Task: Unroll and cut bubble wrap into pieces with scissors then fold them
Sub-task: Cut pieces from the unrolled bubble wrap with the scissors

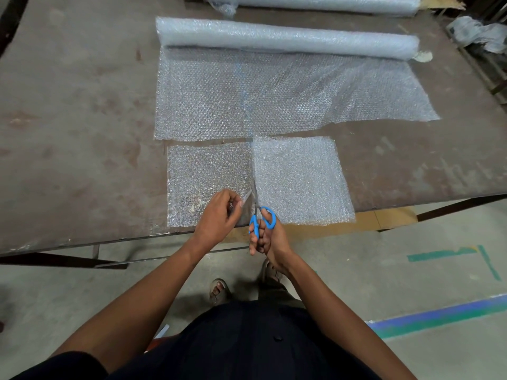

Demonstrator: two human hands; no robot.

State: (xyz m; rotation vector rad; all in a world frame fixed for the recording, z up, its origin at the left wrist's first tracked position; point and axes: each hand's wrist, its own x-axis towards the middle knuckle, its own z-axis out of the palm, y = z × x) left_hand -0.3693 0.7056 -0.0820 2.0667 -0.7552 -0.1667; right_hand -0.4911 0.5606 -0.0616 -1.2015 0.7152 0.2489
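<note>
Worn table [82,119]: roll [285,37] far, strip [214,185] near. Left hand [219,215] pinches strip's cut edge; right hand [267,237] grips scissors [262,218]. Wrap looks light, limp; hold beside the cut.

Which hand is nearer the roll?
Left. The left hand pinches the wrap's near edge; the right hand, holding the scissors, sits farther from the roll.

The scissors [262,218] have bright blue handles. The bubble wrap [274,97] is clear with a dotted bubble pattern, on a mottled brown table [68,133]. Green and blue tape [439,316] stripes the grey floor [384,270].
</note>
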